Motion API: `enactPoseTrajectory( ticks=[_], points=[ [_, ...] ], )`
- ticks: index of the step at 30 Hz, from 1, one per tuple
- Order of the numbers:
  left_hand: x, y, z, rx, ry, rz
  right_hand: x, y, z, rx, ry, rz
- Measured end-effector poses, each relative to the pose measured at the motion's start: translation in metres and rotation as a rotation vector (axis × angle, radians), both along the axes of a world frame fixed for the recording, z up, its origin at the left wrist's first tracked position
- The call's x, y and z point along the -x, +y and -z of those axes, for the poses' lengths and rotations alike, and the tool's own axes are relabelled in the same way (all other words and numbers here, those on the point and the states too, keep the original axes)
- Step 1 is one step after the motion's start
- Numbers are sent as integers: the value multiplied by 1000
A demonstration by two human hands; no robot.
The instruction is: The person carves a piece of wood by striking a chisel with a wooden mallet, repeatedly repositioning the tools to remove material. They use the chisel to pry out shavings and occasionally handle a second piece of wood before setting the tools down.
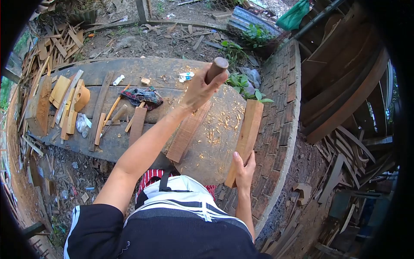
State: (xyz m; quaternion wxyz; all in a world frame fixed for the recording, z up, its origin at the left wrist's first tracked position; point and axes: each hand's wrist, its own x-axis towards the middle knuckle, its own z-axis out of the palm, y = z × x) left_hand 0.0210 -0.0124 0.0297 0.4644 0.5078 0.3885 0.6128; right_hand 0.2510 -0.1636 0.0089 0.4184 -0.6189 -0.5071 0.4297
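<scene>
My left hand (pixel 202 89) is raised over the bench, its fingers wrapped round a dark brown cylindrical wooden piece (pixel 217 69) whose round end points up; its lower part is hidden. Below this hand and forearm lies a reddish-brown wooden block (pixel 186 136) on the worn plank bench (pixel 196 166). At the bench's right end, my right hand (pixel 244 170) grips the near end of a long squared timber (pixel 250 127), thumb on top. Pale wood shavings (pixel 217 129) are scattered between the block and the timber.
Wood pieces (pixel 71 101), thin strips, a crumpled dark cloth (pixel 145 96) and a plastic bag (pixel 83 124) lie along the bench's left. A low brick wall (pixel 276 121) curves close on the right. Stacked scrap wood (pixel 56 43) stands behind left; curved boards (pixel 345 103) lean at right.
</scene>
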Motion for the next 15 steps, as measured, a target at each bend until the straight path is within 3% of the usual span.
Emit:
enactPoseTrajectory(
  ticks=[6,11,13,15],
  points=[
    [-24,-19,3,-126,175,-55,-1,-1,-8,-20,-94,-24],
    [-50,-40,12,-199,357,91,1,7,-18,-74,-61,-20],
    [-60,-44,19,-282,441,-10,-3,13,-35,-256,-112,38],
    [-56,-41,20,-303,453,-58,-14,8,-68,-171,85,168]
  ],
)
